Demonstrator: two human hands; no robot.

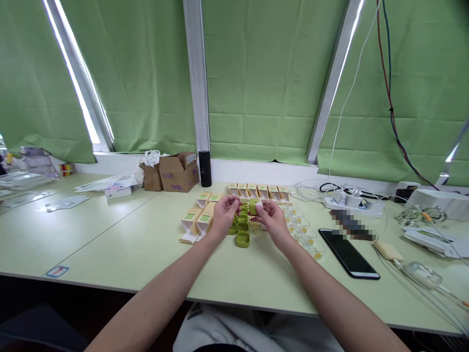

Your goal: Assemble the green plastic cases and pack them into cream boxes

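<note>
Between the thumb and fingers of my right hand (269, 216) is a small green square case (253, 206), raised over the table. My left hand (226, 213) is just left of it, thumb and fingers pinched together; anything between them is too small to make out. Below the hands stand several green square trays (242, 239), partly hidden by my hands. Cream boxes with green labels (191, 222) lie left of them, and a row of similar boxes (262, 191) stands behind. Clear plastic pieces with yellow centres (309, 241) are spread right of my right hand.
A black phone (349, 253) lies at the right, near a power strip (352, 207) and loose cables. Behind stand a cardboard box (179, 173) and a black bottle (205, 169). Papers (104, 183) lie at the left. The table's front edge runs below my forearms.
</note>
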